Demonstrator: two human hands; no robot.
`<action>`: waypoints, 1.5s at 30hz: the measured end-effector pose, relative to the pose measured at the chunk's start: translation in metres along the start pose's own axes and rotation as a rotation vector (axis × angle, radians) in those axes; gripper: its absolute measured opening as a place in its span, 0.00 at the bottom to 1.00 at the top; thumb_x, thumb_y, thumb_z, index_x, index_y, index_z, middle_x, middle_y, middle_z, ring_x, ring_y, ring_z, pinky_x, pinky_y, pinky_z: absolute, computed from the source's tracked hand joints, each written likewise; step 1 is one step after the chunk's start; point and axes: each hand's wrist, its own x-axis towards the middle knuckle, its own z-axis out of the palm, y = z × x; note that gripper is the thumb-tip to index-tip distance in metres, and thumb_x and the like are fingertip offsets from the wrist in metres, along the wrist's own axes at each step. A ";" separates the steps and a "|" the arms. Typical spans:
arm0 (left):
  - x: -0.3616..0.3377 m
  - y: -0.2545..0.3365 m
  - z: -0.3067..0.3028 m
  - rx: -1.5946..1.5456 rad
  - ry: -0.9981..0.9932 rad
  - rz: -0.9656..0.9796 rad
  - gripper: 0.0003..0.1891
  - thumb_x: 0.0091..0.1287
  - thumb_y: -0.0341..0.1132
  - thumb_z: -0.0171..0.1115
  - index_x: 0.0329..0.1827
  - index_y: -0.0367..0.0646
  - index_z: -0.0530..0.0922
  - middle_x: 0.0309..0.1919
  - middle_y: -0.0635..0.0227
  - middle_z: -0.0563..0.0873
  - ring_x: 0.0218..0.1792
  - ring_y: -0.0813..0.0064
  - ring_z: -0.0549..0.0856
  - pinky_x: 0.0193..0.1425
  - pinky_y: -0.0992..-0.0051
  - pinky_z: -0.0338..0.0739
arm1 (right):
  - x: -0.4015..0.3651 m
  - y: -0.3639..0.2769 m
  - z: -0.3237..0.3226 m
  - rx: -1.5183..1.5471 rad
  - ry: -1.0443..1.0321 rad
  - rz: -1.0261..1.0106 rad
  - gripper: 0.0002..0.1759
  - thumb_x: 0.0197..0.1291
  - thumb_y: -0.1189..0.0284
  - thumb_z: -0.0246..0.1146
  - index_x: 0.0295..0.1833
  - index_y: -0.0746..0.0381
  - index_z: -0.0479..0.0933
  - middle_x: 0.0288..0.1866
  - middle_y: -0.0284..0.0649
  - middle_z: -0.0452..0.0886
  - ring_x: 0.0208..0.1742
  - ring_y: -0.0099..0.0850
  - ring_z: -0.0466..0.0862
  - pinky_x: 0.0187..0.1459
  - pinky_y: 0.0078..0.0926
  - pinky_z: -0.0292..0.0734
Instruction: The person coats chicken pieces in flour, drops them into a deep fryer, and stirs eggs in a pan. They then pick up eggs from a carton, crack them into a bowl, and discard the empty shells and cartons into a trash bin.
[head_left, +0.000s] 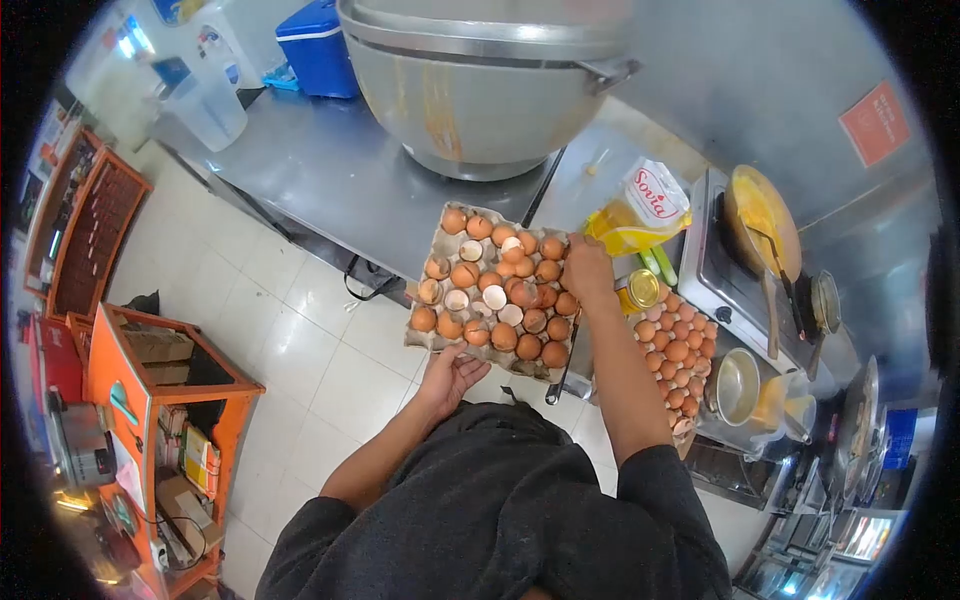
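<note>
A grey carton tray (425, 338) filled with brown eggs and eggshells, some broken open and showing white insides, is held in front of the body. My right hand (588, 268) grips its right edge, with the fingers closed round the rim. Under the near edge, my left hand (453, 380) is palm up with its fingers spread, near or touching the tray's underside. A second tray of brown eggs (677, 352) lies to the right of my right forearm. Beside my right wrist stands a yellow can (640, 290).
A large metal pot (470, 95) stands on the steel counter (300, 150). To the right are a Sovia bag (645, 208), a stove (705, 250) with a pan (762, 215), and a metal bowl (738, 385). An orange shelf (125, 375) stands at the left.
</note>
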 end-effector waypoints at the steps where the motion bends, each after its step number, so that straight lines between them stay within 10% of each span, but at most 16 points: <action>1: 0.001 -0.001 0.000 -0.003 -0.003 -0.008 0.22 0.74 0.37 0.64 0.61 0.33 0.68 0.48 0.56 0.76 0.49 0.60 0.83 0.67 0.55 0.84 | 0.000 0.003 0.001 0.002 0.003 -0.030 0.20 0.62 0.78 0.62 0.61 0.65 0.79 0.56 0.55 0.82 0.58 0.54 0.83 0.61 0.47 0.79; 14: -0.008 0.014 0.004 0.022 0.022 -0.040 0.20 0.75 0.36 0.63 0.62 0.33 0.70 0.44 0.59 0.78 0.47 0.62 0.85 0.64 0.57 0.86 | 0.000 -0.005 -0.007 0.054 -0.057 -0.008 0.14 0.68 0.73 0.59 0.56 0.68 0.78 0.51 0.67 0.78 0.53 0.63 0.80 0.57 0.54 0.79; 26: -0.001 0.015 -0.014 0.072 -0.077 -0.051 0.34 0.74 0.41 0.64 0.74 0.32 0.59 0.65 0.47 0.72 0.64 0.53 0.78 0.76 0.56 0.76 | -0.040 -0.049 -0.033 0.277 0.063 -0.069 0.17 0.63 0.71 0.65 0.57 0.64 0.78 0.51 0.57 0.83 0.55 0.58 0.82 0.59 0.52 0.77; 38: -0.002 0.019 -0.010 0.110 -0.002 -0.076 0.33 0.74 0.43 0.65 0.71 0.31 0.61 0.59 0.49 0.71 0.60 0.57 0.80 0.70 0.59 0.81 | -0.074 -0.078 -0.043 0.215 -0.112 -0.146 0.27 0.57 0.67 0.72 0.63 0.58 0.78 0.60 0.47 0.81 0.65 0.51 0.78 0.66 0.45 0.73; 45: -0.006 0.022 -0.006 0.116 0.003 -0.065 0.34 0.74 0.44 0.65 0.70 0.30 0.58 0.59 0.49 0.69 0.60 0.55 0.80 0.71 0.58 0.80 | -0.039 -0.089 -0.059 0.626 -0.231 -0.115 0.20 0.60 0.59 0.72 0.53 0.57 0.80 0.45 0.48 0.87 0.52 0.51 0.86 0.55 0.47 0.78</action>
